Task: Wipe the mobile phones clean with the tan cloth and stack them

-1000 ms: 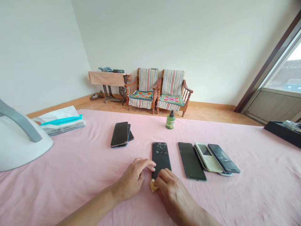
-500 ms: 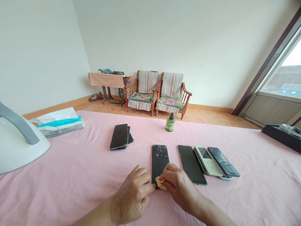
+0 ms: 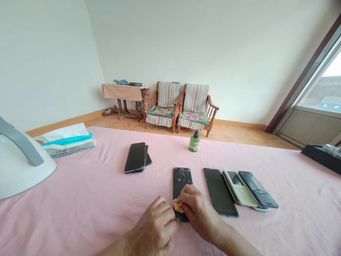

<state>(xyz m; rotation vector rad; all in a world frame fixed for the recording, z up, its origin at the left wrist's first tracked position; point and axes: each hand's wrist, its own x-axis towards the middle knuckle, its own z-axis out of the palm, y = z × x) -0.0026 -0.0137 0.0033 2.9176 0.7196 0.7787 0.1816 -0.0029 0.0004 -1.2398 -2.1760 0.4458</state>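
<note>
A black smartphone point(image 3: 182, 176) lies screen up on the pink cloth, with whitish wet spots across its upper half. My right hand point(image 3: 196, 209) pinches a small folded yellow cloth point(image 3: 178, 206) and presses it on the lower part of the screen. Curled at the phone's lower left corner, my left hand point(image 3: 157, 225) holds its edge with the fingertips. The phone's lower right side is hidden behind my right hand. Just right of it lies a second black smartphone point(image 3: 220, 192), close to a white keypad phone point(image 3: 241, 188) and a dark keypad phone point(image 3: 258, 188).
Stacked smartphones point(image 3: 135, 156) lie to the left. A green spray bottle point(image 3: 194, 141) stands beyond the phones. At far left are a tissue pack point(image 3: 70, 140) and a white appliance with a grey handle point(image 3: 26, 149). A black box point(image 3: 322, 158) sits at far right.
My right hand has moved the yellow cloth slightly up and left on the screen. My left hand appears a little lower, still at the phone's corner. The view has shifted slightly.
</note>
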